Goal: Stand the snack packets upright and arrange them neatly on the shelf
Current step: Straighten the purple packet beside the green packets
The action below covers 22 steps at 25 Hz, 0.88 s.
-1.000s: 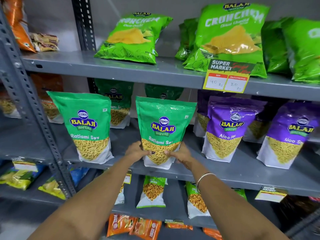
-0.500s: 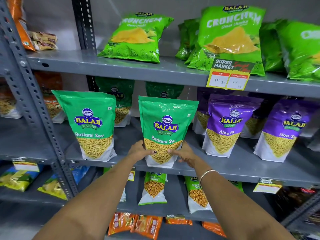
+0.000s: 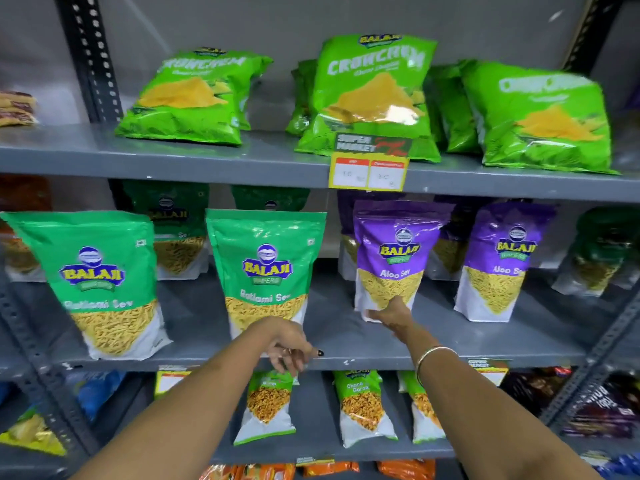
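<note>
On the middle grey shelf (image 3: 460, 344) two green Ratlami Sev packets stand upright, one at the left (image 3: 100, 278) and one in the middle (image 3: 266, 268). To their right stand two purple Aloo Sev packets, a near one (image 3: 394, 254) and a farther-right one (image 3: 502, 261). My right hand (image 3: 389, 311) grips the bottom edge of the near purple packet, which leans slightly. My left hand (image 3: 291, 349) hangs loose at the shelf's front edge below the middle green packet and holds nothing. More green and purple packets stand behind in the shadow.
Light green Crunchem bags (image 3: 374, 95) lean back on the top shelf, above a price tag (image 3: 369, 171) clipped to its edge. Small Chana packets (image 3: 363, 407) stand on the lower shelf. Perforated steel posts (image 3: 31, 344) frame the rack at both sides.
Both hands have let go of the middle green Ratlami Sev packet. My right hand moved right onto the purple Aloo Sev packet; my left hand dropped to the shelf edge. The view shifted right.
</note>
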{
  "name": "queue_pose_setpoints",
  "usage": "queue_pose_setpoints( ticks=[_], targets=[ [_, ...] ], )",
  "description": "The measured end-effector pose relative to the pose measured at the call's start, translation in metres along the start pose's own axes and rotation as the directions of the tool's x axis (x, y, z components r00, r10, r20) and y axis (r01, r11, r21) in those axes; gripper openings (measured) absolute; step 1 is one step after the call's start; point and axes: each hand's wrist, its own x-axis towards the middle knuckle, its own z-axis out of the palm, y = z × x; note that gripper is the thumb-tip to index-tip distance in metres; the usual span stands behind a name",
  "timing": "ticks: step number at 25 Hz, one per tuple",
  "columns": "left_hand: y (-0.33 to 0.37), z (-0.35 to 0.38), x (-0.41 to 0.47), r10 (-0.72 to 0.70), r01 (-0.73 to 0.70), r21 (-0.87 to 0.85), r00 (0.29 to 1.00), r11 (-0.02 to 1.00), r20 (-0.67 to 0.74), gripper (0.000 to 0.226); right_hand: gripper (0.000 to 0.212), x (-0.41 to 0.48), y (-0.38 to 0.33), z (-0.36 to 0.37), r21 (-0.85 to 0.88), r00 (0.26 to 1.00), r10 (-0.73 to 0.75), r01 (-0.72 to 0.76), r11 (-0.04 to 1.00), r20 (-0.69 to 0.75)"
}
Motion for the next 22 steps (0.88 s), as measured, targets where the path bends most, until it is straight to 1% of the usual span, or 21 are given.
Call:
queue_pose_setpoints(
  ticks=[1,2,3,4,5,6,7,8,9,10,11,13,15,16,17,18,19,20,22],
  targets=[
    [0.019,0.007,0.01,0.063,-0.065,-0.05,0.997,0.997,-0.05,0.025,0.077,0.013,0.007,-0.017,0.023,0.999,0.011,-0.01,1.0,-0.051],
    [0.04,0.012,0.025,0.113,-0.127,-0.096,0.984,0.987,-0.139,0.022,0.082,0.026,0.014,-0.036,0.054,0.994,0.018,-0.013,0.998,-0.108],
    [0.059,0.018,0.041,0.149,-0.187,-0.13,0.954,0.974,-0.259,0.018,0.086,0.042,0.023,-0.051,0.086,0.99,0.03,-0.019,0.996,-0.136],
    [0.075,0.021,0.055,0.166,-0.235,-0.148,0.913,0.961,-0.374,0.028,0.092,0.058,0.03,-0.063,0.099,0.992,0.023,-0.01,0.995,-0.126],
    [0.092,0.024,0.069,0.164,-0.27,-0.172,0.87,0.947,-0.466,0.05,0.103,0.091,0.047,-0.068,0.115,0.997,-0.01,0.018,0.993,-0.071],
    [0.105,0.027,0.078,0.15,-0.308,-0.213,0.827,0.927,-0.542,0.069,0.115,0.117,0.061,-0.072,0.122,0.999,-0.047,0.046,0.991,0.007],
    [0.118,0.029,0.089,0.138,-0.359,-0.262,0.786,0.896,-0.602,0.077,0.123,0.135,0.068,-0.077,0.131,0.993,-0.07,0.058,0.99,0.091],
    [0.126,0.03,0.099,0.13,-0.407,-0.303,0.755,0.862,-0.642,0.078,0.117,0.14,0.067,-0.081,0.15,0.984,-0.087,0.064,0.987,0.155],
    [0.131,0.03,0.108,0.125,-0.452,-0.358,0.745,0.817,-0.655,0.074,0.093,0.135,0.063,-0.084,0.198,0.966,-0.112,0.066,0.978,0.233],
    [0.135,0.031,0.112,0.12,-0.49,-0.399,0.735,0.775,-0.668,0.071,0.064,0.124,0.056,-0.088,0.258,0.928,-0.165,0.079,0.963,0.333],
    [0.138,0.034,0.112,0.111,-0.515,-0.425,0.723,0.744,-0.682,0.071,0.048,0.118,0.051,-0.09,0.287,0.884,-0.218,0.101,0.953,0.414],
    [0.141,0.042,0.112,0.053,-0.519,-0.464,0.706,0.718,-0.707,0.082,0.049,0.113,0.051,-0.089,0.363,0.841,-0.3,0.135,0.922,0.451],
    [0.138,0.049,0.112,0.035,-0.521,-0.49,0.709,0.699,-0.705,0.078,0.056,0.111,0.058,-0.087,0.415,0.843,-0.313,0.12,0.902,0.438],
    [0.13,0.05,0.121,0.045,-0.531,-0.482,0.703,0.697,-0.71,0.079,0.065,0.104,0.06,-0.09,0.39,0.846,-0.312,0.136,0.911,0.432],
    [0.122,0.053,0.127,0.048,-0.514,-0.467,0.708,0.72,-0.705,0.087,0.069,0.097,0.063,-0.092,0.378,0.843,-0.313,0.144,0.915,0.437],
    [0.119,0.058,0.126,0.057,-0.502,-0.456,0.715,0.735,-0.697,0.097,0.066,0.091,0.065,-0.095,0.373,0.834,-0.327,0.16,0.914,0.443],
    [0.111,0.06,0.133,0.051,-0.487,-0.452,0.72,0.747,-0.692,0.101,0.057,0.083,0.067,-0.097,0.373,0.825,-0.345,0.177,0.911,0.449],
    [0.107,0.065,0.131,0.045,-0.482,-0.445,0.715,0.755,-0.698,0.097,0.048,0.072,0.066,-0.102,0.364,0.82,-0.353,0.193,0.911,0.451],
    [0.116,0.082,0.095,0.028,-0.45,-0.413,0.702,0.792,-0.712,0.085,0.043,0.056,0.068,-0.107,0.348,0.831,-0.33,0.177,0.921,0.449]
  ],
)
